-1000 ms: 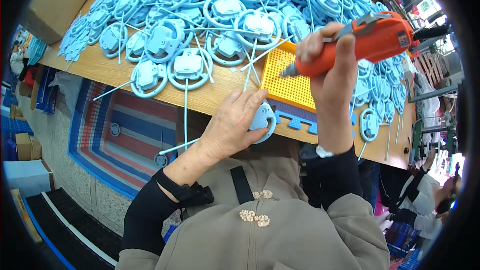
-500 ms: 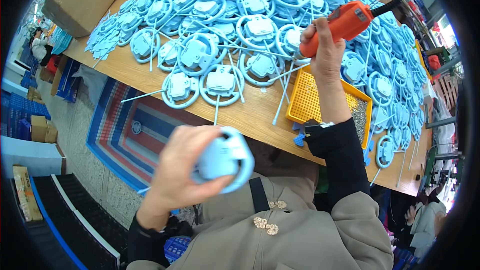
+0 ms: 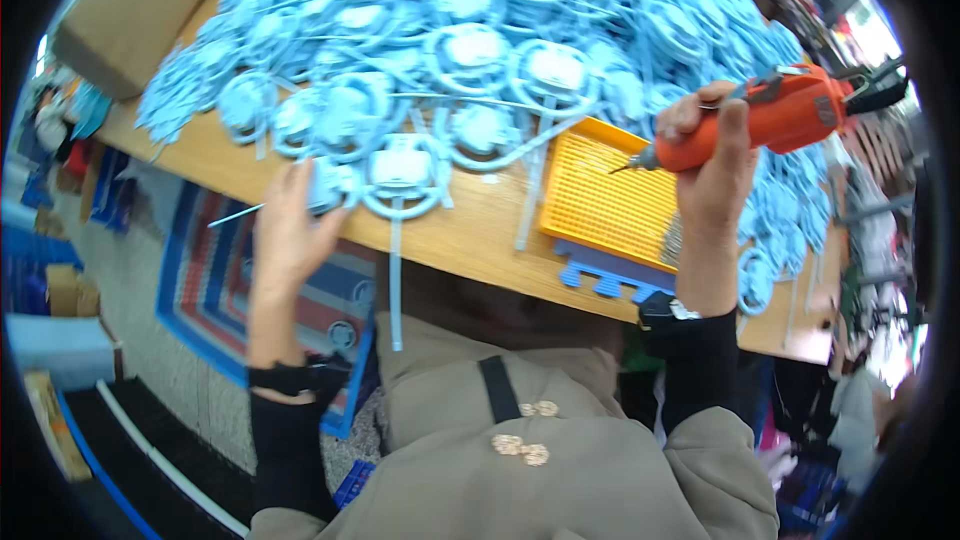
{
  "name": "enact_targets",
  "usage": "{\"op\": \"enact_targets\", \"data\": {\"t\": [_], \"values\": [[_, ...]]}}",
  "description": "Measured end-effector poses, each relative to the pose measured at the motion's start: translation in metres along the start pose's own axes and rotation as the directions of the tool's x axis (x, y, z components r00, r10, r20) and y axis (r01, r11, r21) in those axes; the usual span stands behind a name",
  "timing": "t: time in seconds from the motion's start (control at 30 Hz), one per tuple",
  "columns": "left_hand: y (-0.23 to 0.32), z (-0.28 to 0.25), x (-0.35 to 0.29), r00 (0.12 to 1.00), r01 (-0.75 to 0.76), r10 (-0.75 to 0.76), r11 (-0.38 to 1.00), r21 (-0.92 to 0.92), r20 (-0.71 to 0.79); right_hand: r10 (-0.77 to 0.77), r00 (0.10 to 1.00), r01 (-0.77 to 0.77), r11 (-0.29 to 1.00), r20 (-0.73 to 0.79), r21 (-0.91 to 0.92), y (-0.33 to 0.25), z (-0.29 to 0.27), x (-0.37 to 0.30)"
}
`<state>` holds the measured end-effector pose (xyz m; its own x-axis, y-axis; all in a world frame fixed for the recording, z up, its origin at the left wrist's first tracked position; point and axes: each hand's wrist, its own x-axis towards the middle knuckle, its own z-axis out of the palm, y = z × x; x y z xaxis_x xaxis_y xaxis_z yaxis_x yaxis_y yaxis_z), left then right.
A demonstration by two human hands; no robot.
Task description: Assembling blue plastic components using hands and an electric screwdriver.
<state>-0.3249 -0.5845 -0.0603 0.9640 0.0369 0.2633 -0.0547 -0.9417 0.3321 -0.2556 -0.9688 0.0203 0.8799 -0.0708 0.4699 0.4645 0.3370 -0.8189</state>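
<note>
My right hand (image 3: 715,155) is wrapped around an orange electric screwdriver (image 3: 770,120). Its thin bit points left over the yellow tray (image 3: 600,175), and a black cord runs from its back end. At the table's front edge, my left hand (image 3: 288,225) grips a light-blue ring-shaped plastic part (image 3: 330,185) between thumb and fingers. That part has a boxy centre, partly hidden by the hand, and a thin strip sticks out to its left. Just right of it lies another such part (image 3: 403,168), its strip hanging over the edge.
A large heap of similar blue parts (image 3: 470,50) covers much of the wooden table (image 3: 470,225). Small metal pieces (image 3: 673,240) lie at the tray's right end. A cardboard box (image 3: 135,15) stands far left. Below are a striped mat (image 3: 225,290) and dark rails (image 3: 150,450).
The blue part held before me has left my left hand, which has moved up to another part at the table edge. My right hand and screwdriver have shifted right and lower.
</note>
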Motion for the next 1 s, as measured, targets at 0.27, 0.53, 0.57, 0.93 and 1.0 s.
{"op": "enact_targets", "data": {"t": [0.27,0.53,0.57,0.93,1.0], "values": [[-0.029,-0.014,0.016,0.991,-0.009,0.035,0.981,-0.196,0.129,-0.015,0.998,0.013,1.0,-0.066,-0.024,0.011,-0.04,-0.015],[0.021,-0.057,0.007,0.983,-0.007,0.029,0.992,-0.125,0.179,-0.018,0.998,0.017,1.0,-0.066,-0.021,0.036,-0.038,0.0],[0.024,-0.056,0.006,0.978,-0.044,0.08,0.981,-0.188,0.192,-0.013,0.998,0.012,1.0,-0.064,-0.021,0.038,-0.038,0.0],[0.037,-0.041,0.005,0.932,-0.084,0.153,0.973,-0.215,0.329,0.009,0.998,-0.016,0.993,-0.056,-0.12,0.045,-0.033,0.004],[0.043,-0.043,0.003,0.945,-0.11,0.156,0.98,-0.167,0.289,0.005,0.998,-0.013,0.992,-0.069,-0.122,0.042,-0.033,0.004]]}}
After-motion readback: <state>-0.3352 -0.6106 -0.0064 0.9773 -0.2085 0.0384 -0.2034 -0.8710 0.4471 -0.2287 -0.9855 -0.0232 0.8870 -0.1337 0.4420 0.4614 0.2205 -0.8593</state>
